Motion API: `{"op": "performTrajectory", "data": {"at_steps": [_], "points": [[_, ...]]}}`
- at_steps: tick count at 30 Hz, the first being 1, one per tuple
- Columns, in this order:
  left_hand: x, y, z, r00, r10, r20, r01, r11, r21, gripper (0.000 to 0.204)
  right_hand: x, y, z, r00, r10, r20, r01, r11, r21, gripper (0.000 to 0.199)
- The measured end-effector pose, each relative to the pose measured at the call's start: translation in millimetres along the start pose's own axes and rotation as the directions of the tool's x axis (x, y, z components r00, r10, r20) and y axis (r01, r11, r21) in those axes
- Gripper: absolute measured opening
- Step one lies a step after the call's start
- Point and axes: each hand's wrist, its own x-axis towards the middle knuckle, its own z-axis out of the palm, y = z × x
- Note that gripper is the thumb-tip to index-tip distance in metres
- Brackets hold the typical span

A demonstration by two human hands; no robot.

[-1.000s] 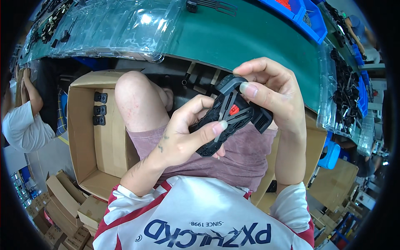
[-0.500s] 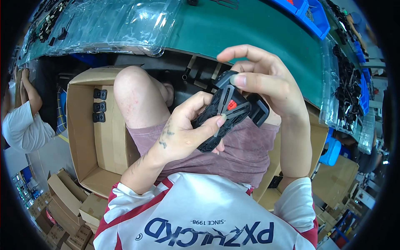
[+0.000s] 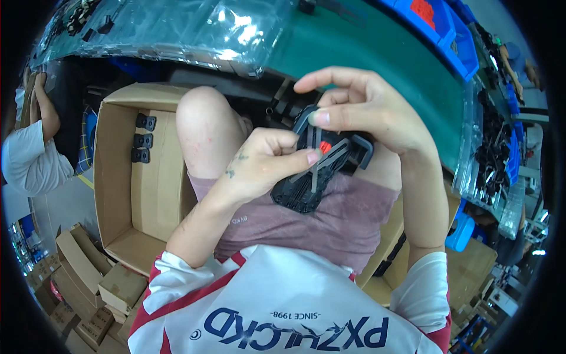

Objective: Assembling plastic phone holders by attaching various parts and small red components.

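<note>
Over my lap is a black plastic holder with grey V-shaped arms and padded side jaws, and a small orange-red piece shows near its middle. My left hand grips it from the left, its thumb lying across the front beside the orange-red piece. At the upper jaw, my right hand pinches with thumb and bent fingers, the index finger stretched out above. The other jaw sticks out below my right palm. The holder's back and some fingertips are hidden.
A green worktable ahead bears clear plastic trays and blue bins. Left of my knee stands an open cardboard box with three black parts. Another box is at my right. A person sits far left.
My left thumb has slid up toward the orange-red piece, and the left fingers have shifted on the holder. The holder has turned slightly. My right hand keeps its pinch on the upper jaw.
</note>
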Motion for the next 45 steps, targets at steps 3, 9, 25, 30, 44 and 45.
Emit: {"op": "performTrajectory", "data": {"at_steps": [3, 9, 25, 30, 44, 45], "points": [[-6, -11, -14, 0.992, 0.044, -0.116, -0.042, 0.999, 0.018, 0.021, 27, -4, -4, 0.959, -0.114, -0.260, 0.108, 0.993, -0.038, 0.044], [-16, 1, -8, 0.969, 0.020, -0.247, -0.056, 0.988, -0.141, 0.017, 137, 32, -39, 0.627, -0.312, -0.714, 0.272, 0.946, -0.174, 0.043], [8, 9, 8, 0.936, 0.041, -0.348, -0.111, 0.977, -0.182, 0.012, -68, 78, 25, 0.407, -0.691, -0.597, 0.462, 0.720, -0.518, 0.023], [20, 13, 26, 0.933, 0.085, -0.349, -0.130, 0.986, -0.109, 0.009, -81, 94, 30, 0.422, -0.739, -0.525, 0.672, 0.644, -0.366, 0.024], [30, 12, 47, 0.928, 0.134, -0.348, -0.176, 0.980, -0.092, 0.008, -95, 109, 39, 0.512, -0.445, -0.735, 0.800, 0.559, 0.218, 0.027], [31, 12, 48, 0.928, 0.132, -0.347, -0.174, 0.980, -0.093, 0.008, -96, 109, 40, 0.517, -0.430, -0.740, 0.801, 0.549, 0.239, 0.026]]}}
